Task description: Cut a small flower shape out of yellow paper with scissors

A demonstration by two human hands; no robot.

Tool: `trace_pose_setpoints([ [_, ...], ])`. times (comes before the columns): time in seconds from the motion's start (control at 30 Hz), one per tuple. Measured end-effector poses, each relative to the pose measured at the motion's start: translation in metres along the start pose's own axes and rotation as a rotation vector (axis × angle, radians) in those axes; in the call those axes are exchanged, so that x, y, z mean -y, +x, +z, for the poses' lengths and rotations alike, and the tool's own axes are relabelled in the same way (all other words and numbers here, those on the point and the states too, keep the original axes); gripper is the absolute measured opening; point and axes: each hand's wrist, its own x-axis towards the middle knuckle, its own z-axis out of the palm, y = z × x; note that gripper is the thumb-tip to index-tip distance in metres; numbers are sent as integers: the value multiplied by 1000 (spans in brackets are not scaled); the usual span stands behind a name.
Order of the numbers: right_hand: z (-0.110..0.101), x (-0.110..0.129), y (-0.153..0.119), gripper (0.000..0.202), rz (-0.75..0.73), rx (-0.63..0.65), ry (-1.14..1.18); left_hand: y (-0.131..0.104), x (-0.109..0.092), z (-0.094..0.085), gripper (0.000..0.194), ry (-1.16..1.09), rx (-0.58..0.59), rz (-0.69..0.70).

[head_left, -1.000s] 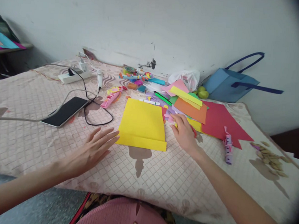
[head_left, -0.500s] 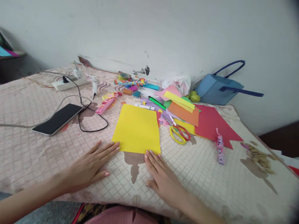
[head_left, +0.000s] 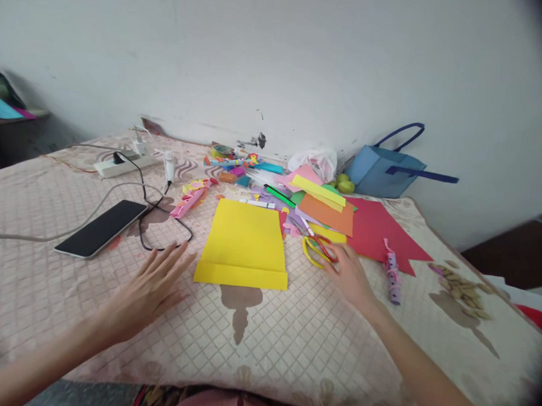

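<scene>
A yellow sheet of paper [head_left: 246, 235] lies in front of me, with a crease running across it close to its near edge. My left hand [head_left: 151, 287] hovers or rests left of the sheet, fingers spread and holding nothing. To the right of the paper, my right hand [head_left: 349, 277] is at the scissors [head_left: 312, 253], which have red and yellow handles. Its thumb and fingers close around the near part of the handles. The scissors lie flat on the patterned tablecloth [head_left: 264, 330], their blades pointing toward the paper scraps.
Behind the sheet lie a green marker [head_left: 279, 195], clay pieces and coloured papers [head_left: 327, 212]. Red paper [head_left: 378, 230] and a purple paper roll [head_left: 391, 276] are on the right, near a blue bag [head_left: 384, 169]. A phone [head_left: 101, 227] and power strip [head_left: 125, 166] with cables lie left.
Both hands have left the near edge of the yellow sheet. My left hand has drawn back to the left; my right hand has moved right and forward to the scissors.
</scene>
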Motion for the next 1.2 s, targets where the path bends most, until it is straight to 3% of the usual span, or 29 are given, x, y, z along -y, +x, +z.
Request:
trace_pose_setpoints([
  [0.1,9,-26,34,35,205,192,-22,35,-12,-6,54,-51,-2,121],
  [0.2,18,-38,52,36,249,303,-16,68,-29,-11,44,-134,57,265],
  [0.33,15,-41,55,24,247,398,21,100,-51,-10,38,-268,135,421],
  [0.57,-11,-31,12,19,172,383,162,119,-61,4,35,-490,170,170],
  [0.67,-17,-21,-10,30,140,338,199,122,-59,7,35,-563,206,97],
  [0.83,-28,-6,-32,51,55,319,8,125,-59,7,32,-623,203,93],
  [1.07,-52,11,-45,37,-106,504,-108,137,-68,11,29,-673,218,149],
  [1.2,-54,18,-43,38,-158,532,-157,144,-77,16,30,-683,262,153],
])
